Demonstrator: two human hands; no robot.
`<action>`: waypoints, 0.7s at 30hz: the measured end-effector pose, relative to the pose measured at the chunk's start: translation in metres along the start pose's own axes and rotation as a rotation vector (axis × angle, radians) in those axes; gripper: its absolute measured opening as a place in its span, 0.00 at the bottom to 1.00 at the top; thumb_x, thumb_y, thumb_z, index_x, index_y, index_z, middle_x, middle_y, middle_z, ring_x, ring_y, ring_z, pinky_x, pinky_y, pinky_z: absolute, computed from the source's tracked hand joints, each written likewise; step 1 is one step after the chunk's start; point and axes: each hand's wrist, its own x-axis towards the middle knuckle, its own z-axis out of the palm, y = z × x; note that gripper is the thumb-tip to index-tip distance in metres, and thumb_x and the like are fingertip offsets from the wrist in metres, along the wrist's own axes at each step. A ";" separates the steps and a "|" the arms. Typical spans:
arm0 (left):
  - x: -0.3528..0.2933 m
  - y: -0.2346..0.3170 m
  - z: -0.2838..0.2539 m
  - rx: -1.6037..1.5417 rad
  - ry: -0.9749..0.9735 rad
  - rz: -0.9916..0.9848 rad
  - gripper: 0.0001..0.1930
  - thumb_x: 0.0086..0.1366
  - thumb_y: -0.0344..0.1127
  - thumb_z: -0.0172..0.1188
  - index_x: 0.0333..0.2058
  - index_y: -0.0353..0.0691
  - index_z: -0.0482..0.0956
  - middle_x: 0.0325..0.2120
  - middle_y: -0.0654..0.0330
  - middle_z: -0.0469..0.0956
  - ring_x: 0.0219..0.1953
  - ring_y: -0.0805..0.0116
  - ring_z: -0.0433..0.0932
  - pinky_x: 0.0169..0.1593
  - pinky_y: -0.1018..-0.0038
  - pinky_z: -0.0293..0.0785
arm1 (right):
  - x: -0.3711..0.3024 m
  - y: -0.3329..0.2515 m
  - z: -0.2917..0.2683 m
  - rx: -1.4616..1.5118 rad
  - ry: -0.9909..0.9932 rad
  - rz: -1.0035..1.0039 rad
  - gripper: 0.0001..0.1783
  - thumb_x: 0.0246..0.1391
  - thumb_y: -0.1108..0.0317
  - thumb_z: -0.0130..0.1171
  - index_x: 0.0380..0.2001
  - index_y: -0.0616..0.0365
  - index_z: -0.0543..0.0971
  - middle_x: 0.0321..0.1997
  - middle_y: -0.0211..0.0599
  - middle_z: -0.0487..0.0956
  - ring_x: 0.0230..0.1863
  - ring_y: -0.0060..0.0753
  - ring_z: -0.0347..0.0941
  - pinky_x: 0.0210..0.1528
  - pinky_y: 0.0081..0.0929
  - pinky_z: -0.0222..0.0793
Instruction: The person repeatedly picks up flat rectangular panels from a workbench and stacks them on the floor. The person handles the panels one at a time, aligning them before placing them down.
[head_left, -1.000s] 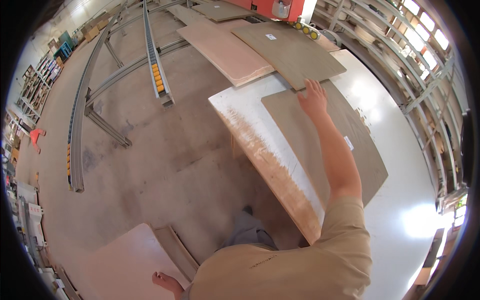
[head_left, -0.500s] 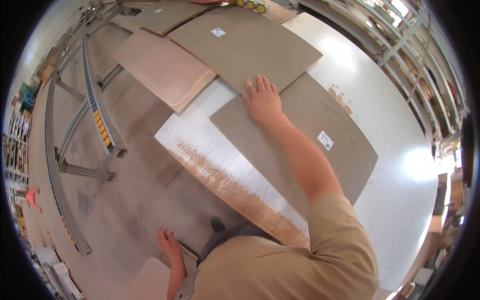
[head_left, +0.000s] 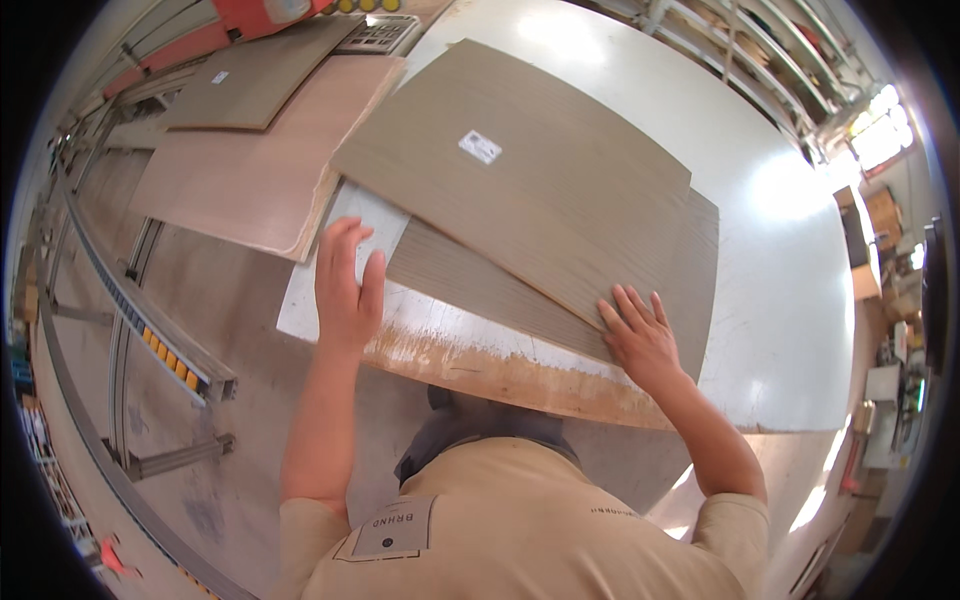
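Working in a workshop with a grey-brown floor (head_left: 262,375), standing against a wide white-topped desk (head_left: 780,330) with a worn brown front edge. Resting the right hand (head_left: 642,337) flat and spread wide at the near right corner of a large, thin, grey-brown wood-grain upper panel (head_left: 540,200), gripping nothing. Holding the left hand (head_left: 348,290) up, loosely open, over the desk's left end near that panel's left corner, carrying nothing.

Seeing the upper panel, with its small white label (head_left: 480,147), slanting over a similar flat grey-brown lower panel (head_left: 440,268) on the desk, leaving strips of it exposed along the near side and at the right. Judging from this lie, having the two overlapping already but not matching along those edges; leaving a third grey-brown wood-grain panel (head_left: 275,78) apart, lying on a broad pale-pink board (head_left: 230,180) to the left.

Finding the tightest room at the upper panel's left corner, meeting or nearly meeting the pink board's ragged edge. Finding more room rightward and on the far side, going by the wide white stretch showing. Looking farther out, reaching a metal track with yellow rollers (head_left: 172,360) at left and grey metal shelving (head_left: 735,45) behind.
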 end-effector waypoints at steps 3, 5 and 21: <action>0.038 -0.026 0.026 0.051 -0.077 -0.009 0.17 0.66 0.37 0.56 0.48 0.31 0.72 0.48 0.44 0.73 0.52 0.48 0.72 0.56 0.59 0.68 | -0.064 0.017 -0.004 -0.054 -0.021 0.071 0.29 0.55 0.66 0.59 0.61 0.47 0.69 0.67 0.43 0.65 0.69 0.43 0.59 0.72 0.50 0.48; 0.048 -0.041 0.044 0.108 -0.136 -0.051 0.19 0.66 0.39 0.56 0.49 0.30 0.71 0.49 0.43 0.73 0.53 0.47 0.72 0.56 0.59 0.68 | -0.106 0.029 -0.007 -0.083 -0.069 0.138 0.30 0.53 0.68 0.59 0.61 0.48 0.69 0.67 0.44 0.66 0.70 0.45 0.59 0.72 0.49 0.47; 0.018 -0.062 0.090 -0.558 -0.477 -0.461 0.31 0.72 0.42 0.47 0.67 0.33 0.53 0.70 0.49 0.50 0.73 0.58 0.46 0.72 0.67 0.42 | -0.120 0.086 0.038 0.868 0.312 1.051 0.41 0.59 0.62 0.56 0.70 0.61 0.52 0.70 0.57 0.59 0.71 0.53 0.55 0.70 0.36 0.52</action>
